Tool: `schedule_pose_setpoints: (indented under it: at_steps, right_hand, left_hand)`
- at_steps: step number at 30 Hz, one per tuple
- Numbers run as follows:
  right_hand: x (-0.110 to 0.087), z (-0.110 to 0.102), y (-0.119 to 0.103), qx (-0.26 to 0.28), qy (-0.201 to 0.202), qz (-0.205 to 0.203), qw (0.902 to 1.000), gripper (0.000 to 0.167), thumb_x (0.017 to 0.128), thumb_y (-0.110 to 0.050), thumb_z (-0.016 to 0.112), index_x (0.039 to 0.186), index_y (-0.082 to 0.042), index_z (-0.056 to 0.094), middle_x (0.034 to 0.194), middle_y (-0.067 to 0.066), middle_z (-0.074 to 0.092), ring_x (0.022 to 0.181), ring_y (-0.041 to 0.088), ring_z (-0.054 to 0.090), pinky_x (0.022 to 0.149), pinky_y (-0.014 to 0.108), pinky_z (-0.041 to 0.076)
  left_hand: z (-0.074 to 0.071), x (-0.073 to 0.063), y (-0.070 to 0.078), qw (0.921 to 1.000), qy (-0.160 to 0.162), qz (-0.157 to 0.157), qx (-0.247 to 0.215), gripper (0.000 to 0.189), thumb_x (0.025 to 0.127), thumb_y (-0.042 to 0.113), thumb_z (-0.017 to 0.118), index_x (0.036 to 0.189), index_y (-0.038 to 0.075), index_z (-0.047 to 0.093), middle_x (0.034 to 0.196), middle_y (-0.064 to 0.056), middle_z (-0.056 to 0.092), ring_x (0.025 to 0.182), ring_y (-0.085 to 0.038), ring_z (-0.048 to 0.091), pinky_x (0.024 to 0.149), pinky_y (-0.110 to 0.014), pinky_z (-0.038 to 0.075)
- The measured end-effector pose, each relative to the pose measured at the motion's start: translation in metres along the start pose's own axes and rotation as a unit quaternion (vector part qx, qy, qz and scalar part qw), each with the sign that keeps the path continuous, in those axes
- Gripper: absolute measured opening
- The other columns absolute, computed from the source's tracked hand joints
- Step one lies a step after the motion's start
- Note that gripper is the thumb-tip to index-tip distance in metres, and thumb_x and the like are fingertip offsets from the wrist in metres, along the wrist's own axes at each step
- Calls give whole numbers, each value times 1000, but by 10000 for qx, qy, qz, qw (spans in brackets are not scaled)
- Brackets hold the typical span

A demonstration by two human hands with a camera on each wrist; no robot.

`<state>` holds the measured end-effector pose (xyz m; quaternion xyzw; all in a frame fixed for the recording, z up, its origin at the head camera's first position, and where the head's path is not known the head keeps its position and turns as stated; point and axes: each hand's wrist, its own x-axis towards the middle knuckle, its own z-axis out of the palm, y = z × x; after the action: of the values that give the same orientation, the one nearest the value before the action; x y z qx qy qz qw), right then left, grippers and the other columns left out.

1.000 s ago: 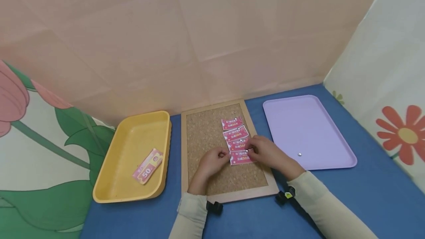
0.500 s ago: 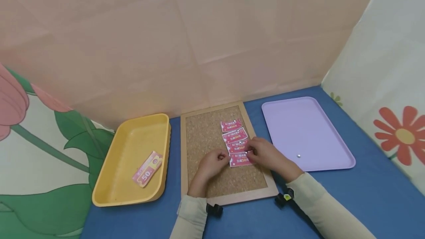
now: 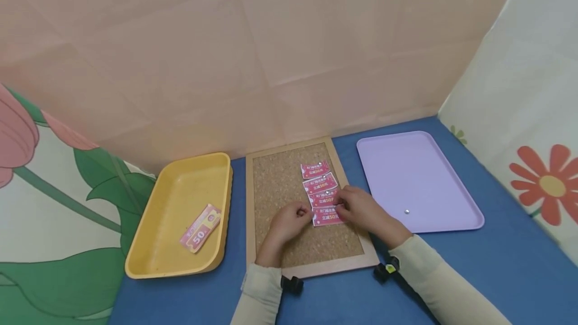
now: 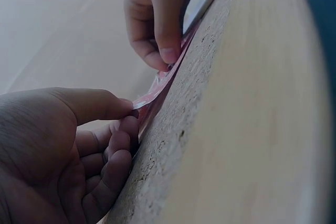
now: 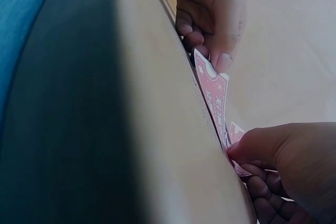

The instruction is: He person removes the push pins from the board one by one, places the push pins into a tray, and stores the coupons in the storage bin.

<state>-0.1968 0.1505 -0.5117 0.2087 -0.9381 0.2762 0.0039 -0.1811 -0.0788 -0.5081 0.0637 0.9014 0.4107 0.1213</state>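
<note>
Four pink coupons overlap in a column on the framed corkboard [image 3: 280, 179]; small silver thumbtacks show on the upper ones. My left hand [image 3: 289, 220] pinches the left end of the lowest coupon [image 3: 326, 217] between thumb and fingers. That end lifts off the cork in the right wrist view, where the coupon [image 5: 214, 90] bends. My right hand [image 3: 363, 209] is at the coupon's upper right, its thumb and forefinger pinching a small thumbtack [image 4: 169, 67], mostly hidden by the fingertips, against the paper.
Left of the board stands a yellow tray [image 3: 180, 179] with a stack of pink coupons [image 3: 200, 228] inside. To the right lies a flat lilac tray [image 3: 415, 174], bearing one silver thumbtack [image 3: 407, 211]. A blue cloth [image 3: 334, 300] covers the table.
Both hands keep nearly the same place. The silver dot seen by my right fingertips earlier is now hidden in the head view. The whole head view shifts slightly.
</note>
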Motion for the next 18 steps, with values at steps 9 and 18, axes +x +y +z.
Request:
schedule_pose_setpoints:
  at_steps: [9, 18]
  right_hand:
    - [0, -1, -2, 23, 25, -20, 10000, 8, 87, -20, 73, 90, -17, 67, 83, -6, 57, 78, 11, 55, 72, 34, 51]
    - [-1, 2, 2, 21, 57, -96, 9999, 7, 88, -20, 73, 91, -18, 67, 85, -6, 57, 80, 11, 56, 74, 35, 51]
  left_hand:
    - [-1, 0, 1, 10000, 39, 39, 44, 13, 92, 32, 65, 89, 20, 69, 80, 8, 62, 69, -11, 55, 61, -29, 45]
    - [0, 0, 0, 10000, 5, 86, 49, 13, 92, 32, 65, 89, 20, 68, 79, 8, 61, 69, -11, 55, 61, -29, 44]
